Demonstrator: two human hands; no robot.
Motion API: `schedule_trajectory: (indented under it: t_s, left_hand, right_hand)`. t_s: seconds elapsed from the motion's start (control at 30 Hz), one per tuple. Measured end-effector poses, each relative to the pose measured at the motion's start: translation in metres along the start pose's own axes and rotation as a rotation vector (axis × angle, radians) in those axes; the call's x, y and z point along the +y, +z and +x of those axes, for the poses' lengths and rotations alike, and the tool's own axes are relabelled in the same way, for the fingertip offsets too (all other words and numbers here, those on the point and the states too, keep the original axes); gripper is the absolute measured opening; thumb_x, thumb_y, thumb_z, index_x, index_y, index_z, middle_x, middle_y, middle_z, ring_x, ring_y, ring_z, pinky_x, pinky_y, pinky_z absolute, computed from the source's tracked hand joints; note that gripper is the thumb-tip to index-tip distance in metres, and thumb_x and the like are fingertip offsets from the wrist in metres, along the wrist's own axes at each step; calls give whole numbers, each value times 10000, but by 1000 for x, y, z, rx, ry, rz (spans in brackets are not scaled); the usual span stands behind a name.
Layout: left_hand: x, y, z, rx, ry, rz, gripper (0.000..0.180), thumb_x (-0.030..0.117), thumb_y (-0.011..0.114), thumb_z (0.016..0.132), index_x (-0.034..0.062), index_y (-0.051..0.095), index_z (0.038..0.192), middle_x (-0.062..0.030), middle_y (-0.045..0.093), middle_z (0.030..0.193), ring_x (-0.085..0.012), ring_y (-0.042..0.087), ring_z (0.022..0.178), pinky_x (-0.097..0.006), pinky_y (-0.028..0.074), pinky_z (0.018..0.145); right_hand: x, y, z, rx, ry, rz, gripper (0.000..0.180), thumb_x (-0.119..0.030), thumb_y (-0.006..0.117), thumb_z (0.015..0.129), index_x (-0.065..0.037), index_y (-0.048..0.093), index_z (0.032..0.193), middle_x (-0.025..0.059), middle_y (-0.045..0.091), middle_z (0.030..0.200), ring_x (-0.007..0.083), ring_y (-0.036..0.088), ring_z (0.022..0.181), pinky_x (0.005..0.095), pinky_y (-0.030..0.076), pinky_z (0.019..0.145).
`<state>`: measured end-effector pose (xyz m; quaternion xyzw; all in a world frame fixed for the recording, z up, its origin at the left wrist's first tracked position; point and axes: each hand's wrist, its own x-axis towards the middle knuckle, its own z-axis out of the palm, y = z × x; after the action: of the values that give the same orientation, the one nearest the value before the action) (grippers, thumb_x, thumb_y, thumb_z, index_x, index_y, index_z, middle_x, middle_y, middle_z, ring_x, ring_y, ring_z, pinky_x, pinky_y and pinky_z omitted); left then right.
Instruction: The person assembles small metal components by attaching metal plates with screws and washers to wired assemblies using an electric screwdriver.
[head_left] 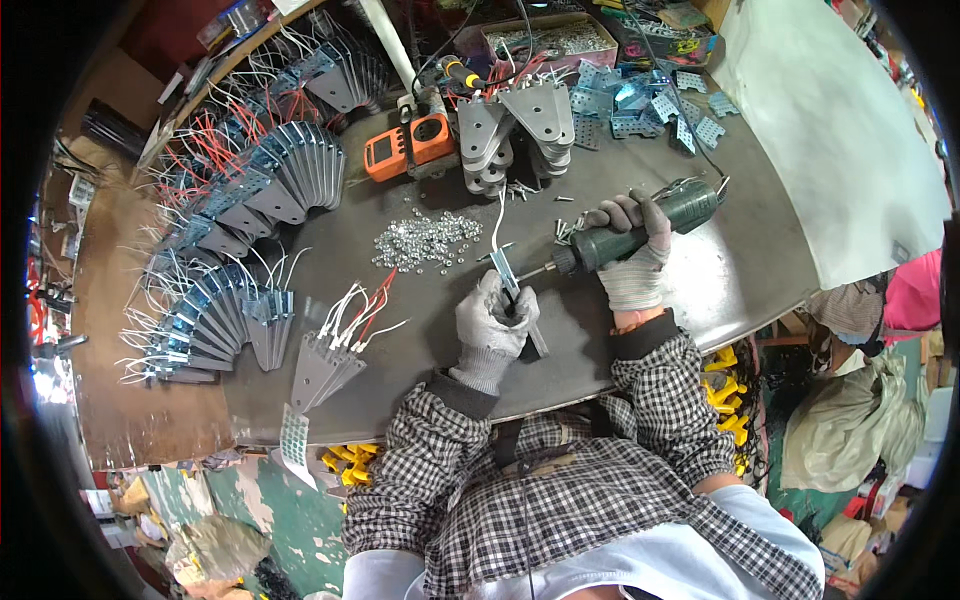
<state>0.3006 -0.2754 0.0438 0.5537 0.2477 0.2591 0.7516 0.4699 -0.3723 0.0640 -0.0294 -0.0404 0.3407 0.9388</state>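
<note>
My left hand (490, 318), in a light glove, is closed around a grey metal plate (538, 342) seen edge-on, with a blue bracket (503, 268) and a white wire at its upper end. My right hand (637, 245), gloved too, grips a dark green electric screwdriver (690, 204). Its bit points left and meets the bracket, or comes very close; the exact contact is too small to tell. A few loose screws (564, 230) lie beside the screwdriver's nose. Left of the bracket, small shiny nuts (428, 240) are spread in a pile.
Rows of wired grey plates (250, 200) fill the left side. More plates (330, 365) lie nearer me. An orange device (408, 147) and stacked plates (485, 135) stand ahead. Blue brackets (635, 105) are heaped at the back right. A cord runs from the screwdriver.
</note>
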Motion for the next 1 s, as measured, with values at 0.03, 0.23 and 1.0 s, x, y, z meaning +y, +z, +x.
schedule_trajectory:
  t_s: [0.03,0.23,1.0]
  left_hand:
    - [-4,-5,0,-33,-116,-257,288,294,553,956,31,554,838,-45,497,627,-164,509,542,-279,437,519]
    - [62,-17,16,-94,-383,415,412,397,419,1002,33,606,1043,-62,611,737,-151,604,640,-251,487,563]
    - [39,-18,-26,-225,286,527,475,152,820,695,50,572,1087,-134,512,1337,-259,532,1182,-356,416,1006]
  right_hand:
    - [-1,-7,0,7,-7,2,171,-133,708,839,-100,555,907,-33,436,755,108,441,705,347,432,816]
    - [2,7,-10,20,9,-108,407,-202,738,842,-78,525,1166,-17,491,835,139,511,821,411,447,916]
    - [-18,4,-30,119,-91,-105,442,-131,746,824,-52,502,1184,3,520,843,155,541,803,469,454,948]
